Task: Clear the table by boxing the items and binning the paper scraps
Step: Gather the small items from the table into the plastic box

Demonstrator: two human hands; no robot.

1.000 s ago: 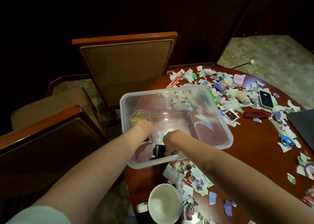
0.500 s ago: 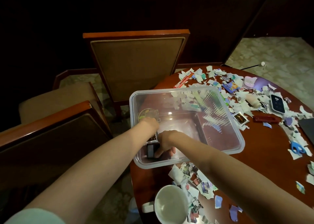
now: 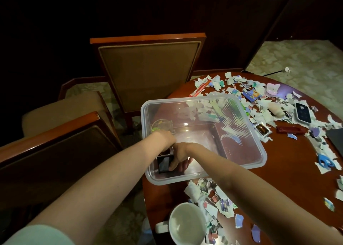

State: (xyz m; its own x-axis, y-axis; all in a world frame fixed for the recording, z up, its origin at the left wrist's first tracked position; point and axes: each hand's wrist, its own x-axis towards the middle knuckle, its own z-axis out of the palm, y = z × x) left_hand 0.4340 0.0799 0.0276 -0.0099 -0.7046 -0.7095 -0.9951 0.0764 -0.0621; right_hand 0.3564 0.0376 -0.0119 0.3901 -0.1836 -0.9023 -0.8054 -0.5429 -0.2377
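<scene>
Near of box: 1 mug (image 3: 187, 226), white, glossy, round, handle to left. Between mug and box: heap of scraps (image 3: 213, 196), torn printed paper, too many to count.

1 box (image 3: 176, 180), clear plastic, rectangular, rounded corners, on table (image 3: 278, 179) of round, dark red polished wood.

2 hands, both inside box at its near-left corner. Right hand (image 3: 181, 155) gripping 1 block (image 3: 164, 163), fingers curled down its right side. Left hand (image 3: 165, 137) over block top, fingers hidden behind wrist; gripping or not, cannot tell. Block: dark, boxy, clear frame round it, seemingly upright on box floor, long axis up-down, broad face toward camera. Also in box, far-left corner: 1 cup (image 3: 161, 127), clear, round, green inside.

Right of box, among more scraps: 1 scissors (image 3: 324, 161), blue handles; 1 case (image 3: 290, 129), red, long, flat, lying left-right; 1 phone (image 3: 303, 112), dark, white-edged, face up; 1 laptop (image 3: 336, 138), dark, partly out of view. Just beside box's right wall: 1 photo (image 3: 260, 129), white border.

Beyond box: scraps again, 1 strip (image 3: 201, 86), red, narrow; 1 pink thing (image 3: 272, 88), blurred.

Left of box: left chair (image 3: 55, 151), wood frame, dark padded back. Behind box: far chair (image 3: 148, 73), same wood, tan padded back, upright.
</scene>
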